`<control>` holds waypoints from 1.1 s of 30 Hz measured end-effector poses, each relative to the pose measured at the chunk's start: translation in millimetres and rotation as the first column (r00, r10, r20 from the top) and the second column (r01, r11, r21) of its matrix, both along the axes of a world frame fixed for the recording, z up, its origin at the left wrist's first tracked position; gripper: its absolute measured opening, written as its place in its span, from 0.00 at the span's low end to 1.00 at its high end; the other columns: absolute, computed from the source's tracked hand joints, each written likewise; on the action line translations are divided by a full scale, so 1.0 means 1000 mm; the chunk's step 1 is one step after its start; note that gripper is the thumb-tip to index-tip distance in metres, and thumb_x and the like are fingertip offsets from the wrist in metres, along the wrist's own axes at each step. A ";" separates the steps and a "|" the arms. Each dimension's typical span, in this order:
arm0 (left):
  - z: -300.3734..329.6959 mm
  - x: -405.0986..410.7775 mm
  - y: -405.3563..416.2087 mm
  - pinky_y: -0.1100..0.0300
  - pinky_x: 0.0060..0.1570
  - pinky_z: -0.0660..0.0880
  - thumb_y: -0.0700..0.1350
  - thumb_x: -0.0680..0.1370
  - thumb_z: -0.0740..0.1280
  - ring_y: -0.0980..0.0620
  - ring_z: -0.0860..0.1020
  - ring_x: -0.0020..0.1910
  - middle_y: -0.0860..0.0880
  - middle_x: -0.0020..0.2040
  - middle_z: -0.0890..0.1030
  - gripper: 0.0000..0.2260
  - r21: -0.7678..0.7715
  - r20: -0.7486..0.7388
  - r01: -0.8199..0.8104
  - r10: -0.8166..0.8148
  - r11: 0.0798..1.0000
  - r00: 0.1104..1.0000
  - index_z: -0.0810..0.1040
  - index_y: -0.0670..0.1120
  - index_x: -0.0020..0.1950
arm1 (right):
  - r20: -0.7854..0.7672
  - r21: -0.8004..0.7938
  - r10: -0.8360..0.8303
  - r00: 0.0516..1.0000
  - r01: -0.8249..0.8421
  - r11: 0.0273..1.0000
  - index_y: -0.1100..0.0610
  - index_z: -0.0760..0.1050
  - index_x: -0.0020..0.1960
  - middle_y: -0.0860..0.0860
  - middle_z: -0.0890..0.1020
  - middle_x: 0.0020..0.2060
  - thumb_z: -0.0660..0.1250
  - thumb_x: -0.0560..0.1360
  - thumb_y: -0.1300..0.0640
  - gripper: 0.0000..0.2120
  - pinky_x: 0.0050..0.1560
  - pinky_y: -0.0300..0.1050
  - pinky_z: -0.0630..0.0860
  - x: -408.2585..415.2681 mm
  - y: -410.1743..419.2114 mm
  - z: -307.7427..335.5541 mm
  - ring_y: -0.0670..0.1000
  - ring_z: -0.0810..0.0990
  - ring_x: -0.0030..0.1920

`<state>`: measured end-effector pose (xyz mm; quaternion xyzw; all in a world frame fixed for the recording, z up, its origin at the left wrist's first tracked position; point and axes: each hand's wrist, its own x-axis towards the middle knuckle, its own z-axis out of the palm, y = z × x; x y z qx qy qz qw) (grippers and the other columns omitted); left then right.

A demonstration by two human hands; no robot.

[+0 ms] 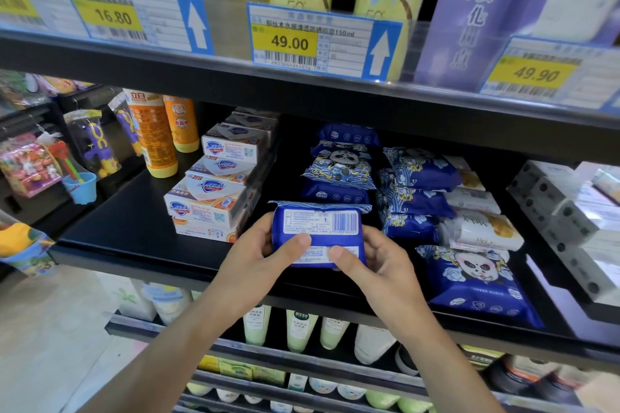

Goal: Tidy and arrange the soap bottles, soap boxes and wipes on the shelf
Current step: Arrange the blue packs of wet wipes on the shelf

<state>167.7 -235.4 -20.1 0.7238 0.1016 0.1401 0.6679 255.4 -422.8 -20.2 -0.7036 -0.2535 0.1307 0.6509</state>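
I hold a blue wipes pack (318,231) with its white label and barcode facing me, just above the front of the black shelf (134,238). My left hand (258,261) grips its left end, thumb on the label. My right hand (375,265) grips its right end, thumb on the lower label. Behind it stands a row of blue panda-print wipes packs (339,168). A second row of blue wipes packs (416,191) lies to the right, with one large panda pack (476,282) at the front. Stacked soap boxes (211,198) sit to the left, and two orange bottles (157,134) behind them.
White wipes packs (479,228) and grey-white boxes (567,214) fill the shelf's right side. The upper shelf edge carries price tags (292,43) below yellow cans and a purple box. Toys (90,144) hang at far left. Green and white bottles (295,329) stand on the shelf below.
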 end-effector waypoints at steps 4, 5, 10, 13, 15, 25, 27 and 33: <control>0.002 -0.001 0.000 0.66 0.59 0.79 0.53 0.78 0.70 0.57 0.84 0.60 0.56 0.60 0.86 0.20 -0.004 0.006 -0.002 0.002 1.000 1.000 0.77 0.53 0.69 | 0.004 0.007 0.023 1.000 -0.023 1.000 0.51 0.80 0.64 0.48 0.88 0.55 0.75 0.76 0.57 0.16 0.64 0.51 0.80 -0.002 0.001 0.001 0.50 0.86 0.57; 0.003 -0.001 0.000 0.66 0.58 0.78 0.53 0.78 0.70 0.57 0.84 0.60 0.55 0.60 0.86 0.19 -0.011 0.005 0.000 0.000 1.000 1.000 0.77 0.52 0.69 | 0.010 0.007 0.035 0.999 -0.035 0.999 0.51 0.79 0.65 0.47 0.88 0.56 0.75 0.75 0.55 0.19 0.65 0.50 0.80 -0.003 0.001 0.001 0.49 0.86 0.58; 0.005 -0.002 -0.002 0.64 0.55 0.80 0.51 0.80 0.69 0.56 0.85 0.58 0.55 0.58 0.87 0.15 -0.044 -0.008 -0.028 0.027 0.999 1.000 0.78 0.52 0.67 | 0.024 -0.015 0.039 0.999 -0.038 0.999 0.44 0.61 0.80 0.43 0.84 0.61 0.78 0.68 0.47 0.45 0.63 0.43 0.79 -0.002 0.001 0.000 0.44 0.83 0.60; 0.002 -0.001 -0.003 0.57 0.58 0.80 0.49 0.81 0.71 0.54 0.86 0.57 0.53 0.57 0.87 0.12 -0.048 -0.011 -0.079 0.079 0.996 0.997 0.80 0.52 0.64 | 0.119 -0.072 0.023 0.993 -0.014 0.997 0.32 0.48 0.81 0.34 0.72 0.70 0.83 0.65 0.40 0.58 0.58 0.39 0.79 -0.004 0.001 -0.003 0.42 0.81 0.62; 0.000 0.000 -0.004 0.54 0.59 0.80 0.47 0.81 0.71 0.53 0.86 0.56 0.53 0.55 0.88 0.11 -0.041 -0.015 -0.097 0.096 0.994 0.995 0.80 0.51 0.63 | 0.222 -0.118 0.030 0.975 -0.004 0.993 0.28 0.44 0.80 0.31 0.63 0.75 0.83 0.63 0.40 0.61 0.62 0.44 0.79 -0.004 0.001 -0.005 0.44 0.79 0.65; 0.003 0.003 0.001 0.72 0.48 0.77 0.49 0.82 0.70 0.57 0.86 0.53 0.55 0.54 0.88 0.10 -0.033 -0.042 -0.063 0.062 0.997 0.997 0.81 0.52 0.62 | 0.481 -0.222 0.036 0.876 0.082 0.972 0.30 0.54 0.79 0.38 0.54 0.78 0.78 0.74 0.63 0.50 0.60 0.25 0.70 -0.008 0.004 -0.011 0.29 0.63 0.71; 0.002 0.003 0.002 0.71 0.49 0.77 0.50 0.82 0.70 0.58 0.86 0.53 0.56 0.54 0.88 0.10 -0.037 -0.042 -0.049 0.047 0.998 0.998 0.81 0.53 0.62 | 0.467 -0.208 0.033 0.884 0.073 0.975 0.32 0.58 0.78 0.38 0.56 0.77 0.79 0.73 0.62 0.47 0.61 0.23 0.68 -0.006 0.003 -0.011 0.30 0.63 0.72; 0.006 -0.001 0.003 0.67 0.54 0.76 0.55 0.77 0.69 0.58 0.85 0.56 0.56 0.56 0.87 0.16 -0.066 -0.064 0.039 -0.044 0.997 0.997 0.79 0.54 0.64 | 0.357 -0.149 -0.005 0.934 0.062 0.987 0.33 0.67 0.72 0.40 0.70 0.65 0.81 0.71 0.58 0.39 0.59 0.41 0.77 -0.001 0.003 -0.016 0.48 0.79 0.57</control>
